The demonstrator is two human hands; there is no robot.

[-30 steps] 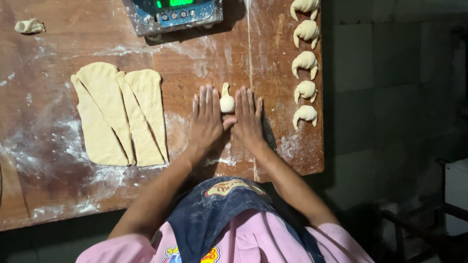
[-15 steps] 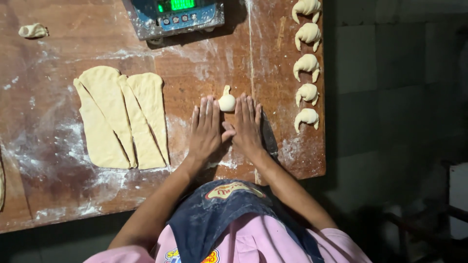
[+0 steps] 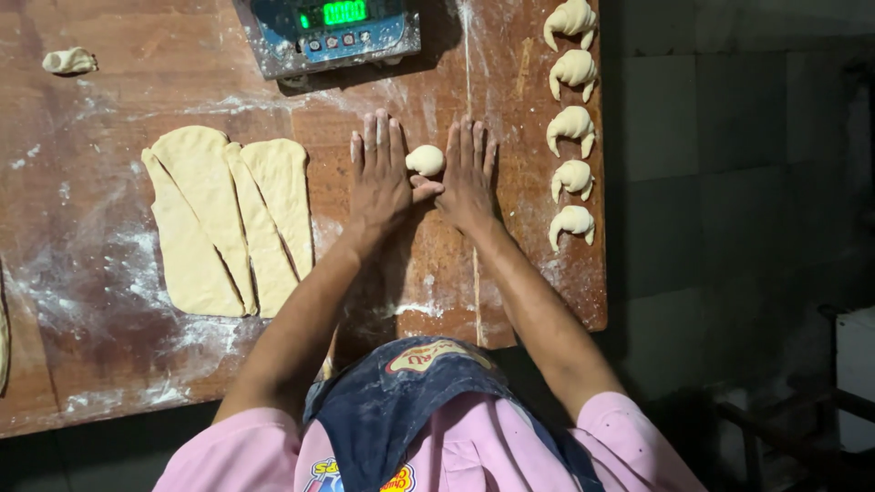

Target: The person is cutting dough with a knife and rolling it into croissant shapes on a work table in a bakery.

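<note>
A small rolled piece of dough point(image 3: 426, 160) lies on the floured wooden table point(image 3: 109, 364) between my two hands. My left hand point(image 3: 381, 175) presses flat on the wood just left of it, fingers spread and pointing away from me. My right hand point(image 3: 468, 173) lies flat just right of it, thumb reaching under the roll. Both palms touch the board and the roll's ends seem to lie under them. To the left lie three long flat triangles of dough point(image 3: 230, 219), side by side.
Several shaped crescent rolls point(image 3: 571, 123) sit in a column along the table's right edge. A digital scale point(image 3: 330, 29) with a lit green display stands at the far edge. A small dough lump point(image 3: 68, 61) rests far left. Dark tiled floor lies to the right.
Both hands have slid forward, away from me, and the dough roll has moved with them toward the scale. The flat triangles and crescents have stayed put.
</note>
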